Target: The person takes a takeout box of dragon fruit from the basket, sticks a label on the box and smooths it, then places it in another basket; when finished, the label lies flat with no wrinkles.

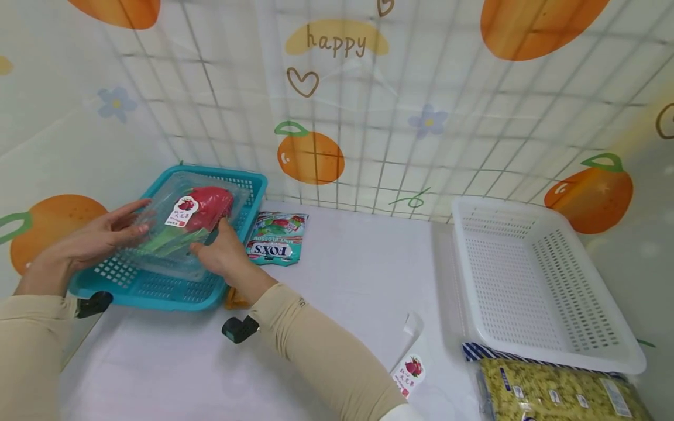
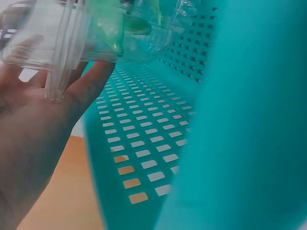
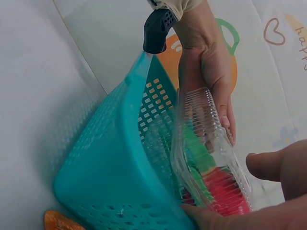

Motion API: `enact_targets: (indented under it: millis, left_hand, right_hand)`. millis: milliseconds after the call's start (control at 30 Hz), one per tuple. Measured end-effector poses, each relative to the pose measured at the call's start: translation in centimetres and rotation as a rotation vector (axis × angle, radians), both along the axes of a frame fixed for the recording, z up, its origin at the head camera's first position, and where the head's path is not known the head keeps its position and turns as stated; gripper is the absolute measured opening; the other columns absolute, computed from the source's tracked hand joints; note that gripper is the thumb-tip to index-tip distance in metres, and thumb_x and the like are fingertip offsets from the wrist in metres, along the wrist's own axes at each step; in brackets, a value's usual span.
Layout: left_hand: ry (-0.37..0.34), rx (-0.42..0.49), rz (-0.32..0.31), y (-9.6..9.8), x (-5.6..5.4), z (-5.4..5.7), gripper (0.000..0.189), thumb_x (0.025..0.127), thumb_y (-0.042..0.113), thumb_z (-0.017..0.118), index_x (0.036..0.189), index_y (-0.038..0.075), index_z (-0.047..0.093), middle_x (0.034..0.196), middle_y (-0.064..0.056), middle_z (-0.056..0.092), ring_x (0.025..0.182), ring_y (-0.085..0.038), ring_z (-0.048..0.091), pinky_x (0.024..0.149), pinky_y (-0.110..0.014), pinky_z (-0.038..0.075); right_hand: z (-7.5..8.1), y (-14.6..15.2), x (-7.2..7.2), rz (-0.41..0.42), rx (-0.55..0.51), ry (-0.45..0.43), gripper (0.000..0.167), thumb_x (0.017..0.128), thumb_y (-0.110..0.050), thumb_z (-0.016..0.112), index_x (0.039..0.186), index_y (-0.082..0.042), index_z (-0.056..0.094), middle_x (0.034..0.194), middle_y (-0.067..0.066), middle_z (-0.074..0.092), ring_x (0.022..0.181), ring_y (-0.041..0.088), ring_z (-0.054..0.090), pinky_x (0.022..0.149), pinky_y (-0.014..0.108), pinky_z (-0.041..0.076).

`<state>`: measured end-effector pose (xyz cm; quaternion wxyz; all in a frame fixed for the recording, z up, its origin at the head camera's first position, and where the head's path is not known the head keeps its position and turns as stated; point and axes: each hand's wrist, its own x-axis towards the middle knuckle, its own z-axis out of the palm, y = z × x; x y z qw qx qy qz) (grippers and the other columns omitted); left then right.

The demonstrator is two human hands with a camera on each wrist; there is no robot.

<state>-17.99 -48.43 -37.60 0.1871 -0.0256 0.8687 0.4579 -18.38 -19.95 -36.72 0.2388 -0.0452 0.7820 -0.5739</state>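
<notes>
A clear plastic box (image 1: 184,269) with a red fruit (image 1: 213,204) and green pieces inside is over the blue basket (image 1: 142,301). A white sticker (image 1: 181,211) with a red fruit picture is on its lid. My left hand (image 1: 107,237) holds the box's left edge, with fingers (image 2: 98,79) beneath it in the left wrist view. At the other edge, my right hand (image 1: 226,251) grips the box. In the right wrist view, the right thumb (image 3: 266,165) stands over the lid side, and other fingers are partly hidden.
A Fox's candy bag (image 1: 277,238) lies right of the blue basket. A white basket (image 1: 474,280) stands at the right, behind a bag of yellowish food (image 1: 558,386). A sticker strip (image 1: 411,368) lies near my right sleeve. Something orange-brown (image 1: 235,299) shows beside the blue basket.
</notes>
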Motion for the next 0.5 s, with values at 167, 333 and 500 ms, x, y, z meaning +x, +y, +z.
enact_targets:
  millis: [167, 333, 500]
  left_hand:
    - [-0.017, -0.006, 0.001, 0.05, 0.02, -0.12, 0.078, 0.109, 0.035, 0.048, 0.164, 0.033, -0.007, 0.167, -0.03, -0.014, 0.15, -0.058, -0.004, 0.114, -0.074, 0.025]
    - [-0.036, 0.032, 0.009, -0.12, 0.11, -0.48, 0.08, 0.108, 0.033, 0.051, 0.165, 0.032, -0.006, 0.167, -0.029, -0.016, 0.15, -0.057, -0.01, 0.109, -0.082, 0.011]
    - [-0.042, 0.031, 0.001, -0.22, 0.13, -0.47, 0.081, 0.108, 0.032, 0.052, 0.165, 0.031, -0.006, 0.166, -0.032, -0.017, 0.149, -0.059, -0.01, 0.108, -0.084, 0.011]
  right_hand:
    - [-0.05, -0.1, -0.14, -0.009, 0.004, -0.006, 0.073, 0.096, -0.028, 0.071, 0.159, -0.024, 0.034, 0.157, -0.006, 0.044, 0.144, 0.018, 0.043, 0.115, 0.045, 0.044]
    - [-0.16, -0.26, -0.26, -0.009, 0.005, -0.015, 0.071, 0.097, -0.027, 0.071, 0.158, -0.023, 0.036, 0.155, -0.005, 0.046, 0.142, 0.018, 0.044, 0.116, 0.045, 0.044]
    - [-0.27, -0.32, -0.45, 0.004, -0.002, -0.018, 0.07, 0.096, -0.027, 0.071, 0.157, -0.022, 0.037, 0.155, -0.003, 0.047, 0.142, 0.018, 0.045, 0.115, 0.044, 0.044]
